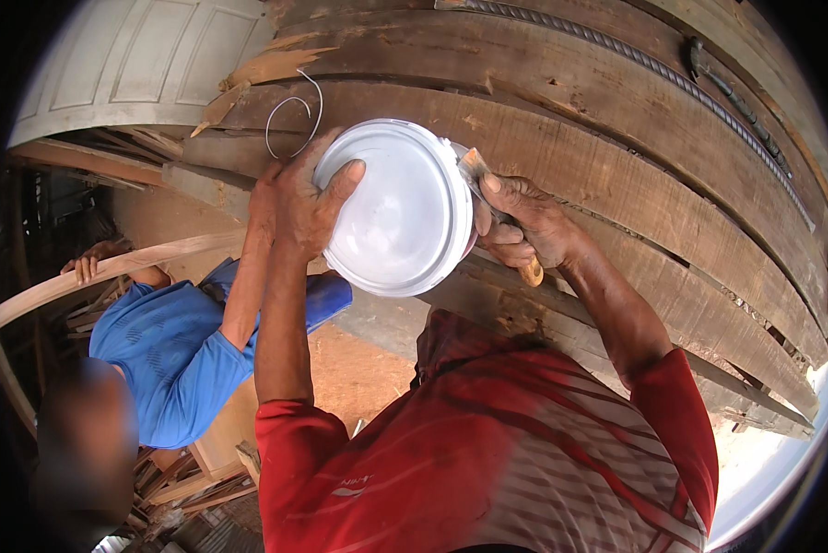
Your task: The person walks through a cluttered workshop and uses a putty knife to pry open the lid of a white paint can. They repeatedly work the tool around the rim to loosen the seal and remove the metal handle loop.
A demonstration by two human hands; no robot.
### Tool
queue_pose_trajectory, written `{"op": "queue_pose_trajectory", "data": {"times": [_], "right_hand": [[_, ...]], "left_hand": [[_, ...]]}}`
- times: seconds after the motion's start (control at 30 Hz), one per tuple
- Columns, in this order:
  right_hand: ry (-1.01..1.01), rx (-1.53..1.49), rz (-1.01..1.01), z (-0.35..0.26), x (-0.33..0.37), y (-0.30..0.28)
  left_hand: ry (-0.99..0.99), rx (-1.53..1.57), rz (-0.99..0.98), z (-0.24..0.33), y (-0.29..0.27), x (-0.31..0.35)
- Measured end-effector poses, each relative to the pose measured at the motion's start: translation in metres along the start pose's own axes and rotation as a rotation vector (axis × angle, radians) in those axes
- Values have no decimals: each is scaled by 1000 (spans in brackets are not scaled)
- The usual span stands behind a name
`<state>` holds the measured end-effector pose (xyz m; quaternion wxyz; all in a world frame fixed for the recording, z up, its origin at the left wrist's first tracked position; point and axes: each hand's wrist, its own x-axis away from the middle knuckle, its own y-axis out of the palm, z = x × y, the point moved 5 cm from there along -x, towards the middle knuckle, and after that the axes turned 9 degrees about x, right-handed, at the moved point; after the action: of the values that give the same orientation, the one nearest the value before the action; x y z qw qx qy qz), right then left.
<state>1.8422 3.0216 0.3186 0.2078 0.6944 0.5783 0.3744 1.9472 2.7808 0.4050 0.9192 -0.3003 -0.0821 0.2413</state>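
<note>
A round white plastic tub with a lid (pixel 400 212) rests on stacked wooden planks (pixel 616 157). My left hand (pixel 311 198) presses on the lid's left side, thumb on top. My right hand (pixel 524 221) grips a wooden-handled tool (pixel 532 270) whose flat metal blade (pixel 474 166) touches the lid's right rim. Both my arms wear red sleeves.
A person in a blue shirt (pixel 170 350) stands at my left, one hand reaching to the tub, the other on a curved wooden strip (pixel 110 272). A bent wire (pixel 294 115) lies on the planks. Ribbed steel bars (pixel 672 83) run along the far boards. A white panelled door (pixel 128 64) is behind.
</note>
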Motion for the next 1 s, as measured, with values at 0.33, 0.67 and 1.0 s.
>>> {"op": "queue_pose_trajectory", "data": {"times": [0.33, 0.67, 1.0], "right_hand": [[-90, 1077, 419, -66, 40, 43], [-68, 1658, 499, -98, 12, 76], [227, 668, 315, -74, 9, 7]], "left_hand": [[-56, -97, 22, 16, 3, 1], [93, 88, -16, 0, 4, -5], [122, 207, -68, -2, 3, -10]]}}
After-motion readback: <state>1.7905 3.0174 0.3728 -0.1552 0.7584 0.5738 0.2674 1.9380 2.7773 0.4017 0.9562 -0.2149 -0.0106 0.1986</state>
